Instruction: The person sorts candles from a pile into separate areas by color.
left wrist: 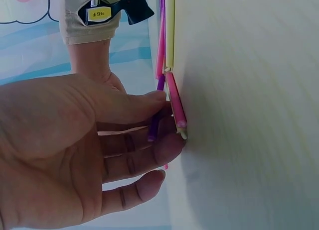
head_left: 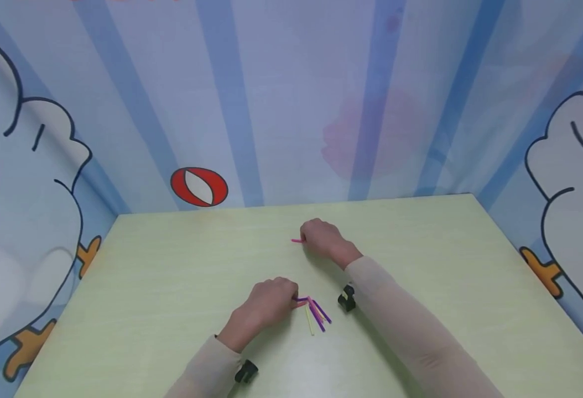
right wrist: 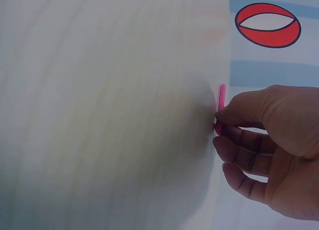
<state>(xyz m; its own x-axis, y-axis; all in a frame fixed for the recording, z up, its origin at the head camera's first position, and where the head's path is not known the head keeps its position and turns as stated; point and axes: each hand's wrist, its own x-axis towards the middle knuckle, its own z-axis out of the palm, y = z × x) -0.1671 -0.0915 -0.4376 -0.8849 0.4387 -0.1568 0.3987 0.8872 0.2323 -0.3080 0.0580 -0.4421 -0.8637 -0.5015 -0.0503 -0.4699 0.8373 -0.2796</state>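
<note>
Across the bench (head_left: 197, 260), before a striped blue backdrop (head_left: 291, 110), the left hand (head_left: 271, 301) closely pinches a purple stick (left wrist: 153, 130) by the loose sticks (head_left: 317, 319), the right hand (head_left: 322, 237) a pink stick (right wrist: 222, 96) farther back, each best steered low with a light fingertip grip.

One small yellow label (left wrist: 99, 14) with writing, on the right sleeve's black wrist device (left wrist: 130, 8).
In the left wrist view, the label carries a short row of dark characters (left wrist: 102, 14) between the black edges of the device, at the cuff of the beige sleeve (left wrist: 92, 34). They are tiny and blurred, possibly Chinese characters, so I can't give a sure reading. In the head view, the same device shows a pale patch, too small to make out.
</note>
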